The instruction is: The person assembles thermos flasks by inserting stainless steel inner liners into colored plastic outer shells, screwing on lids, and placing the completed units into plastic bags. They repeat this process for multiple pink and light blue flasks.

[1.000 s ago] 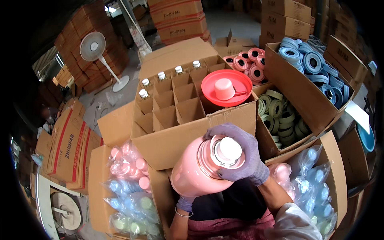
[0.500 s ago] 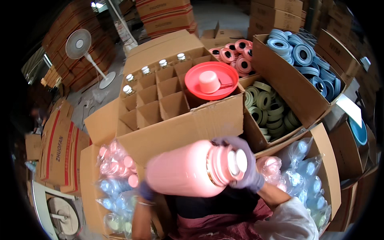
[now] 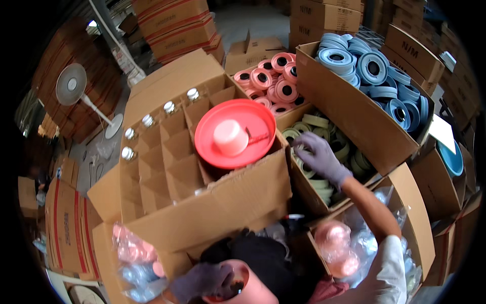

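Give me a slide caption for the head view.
Right hand reaches into box of green rings; left hand grips pink bottle.

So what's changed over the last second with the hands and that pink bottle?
The right hand let go of the pink bottle's top and went up and right into the box of green rings, fingers on them. The bottle dropped toward the lower edge, mouth up, held only by the left hand. The divided box and red lid stayed put.
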### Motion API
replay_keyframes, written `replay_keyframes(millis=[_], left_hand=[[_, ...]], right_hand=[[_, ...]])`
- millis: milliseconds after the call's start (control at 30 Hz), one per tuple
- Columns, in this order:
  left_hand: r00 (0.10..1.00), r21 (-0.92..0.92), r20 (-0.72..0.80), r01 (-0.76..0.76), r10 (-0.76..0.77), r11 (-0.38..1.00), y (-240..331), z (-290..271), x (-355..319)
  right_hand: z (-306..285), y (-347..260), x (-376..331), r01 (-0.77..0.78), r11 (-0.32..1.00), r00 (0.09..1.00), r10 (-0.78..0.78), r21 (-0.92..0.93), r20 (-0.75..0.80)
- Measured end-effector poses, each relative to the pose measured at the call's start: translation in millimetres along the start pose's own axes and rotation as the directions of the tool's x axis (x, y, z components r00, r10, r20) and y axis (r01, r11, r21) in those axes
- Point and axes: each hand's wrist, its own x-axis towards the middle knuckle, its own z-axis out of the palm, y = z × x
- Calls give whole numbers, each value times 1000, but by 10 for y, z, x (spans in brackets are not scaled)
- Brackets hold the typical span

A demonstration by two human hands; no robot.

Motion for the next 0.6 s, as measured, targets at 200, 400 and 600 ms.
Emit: replay_keyframes(millis=[200, 400, 600], left_hand=[[982, -213, 11, 189, -191, 959, -229, -704, 198], [953, -272, 31, 297, -300, 915, -685, -944, 622], [935, -303, 42, 348, -353, 887, -888, -1047, 874]], right_hand=[[421, 2404, 1312, -317, 673, 907, 422, -668, -5], [598, 3419, 2503, -71, 224, 915, 402, -972, 26], [649, 3991, 3041, 178, 81, 874, 446, -981, 195]])
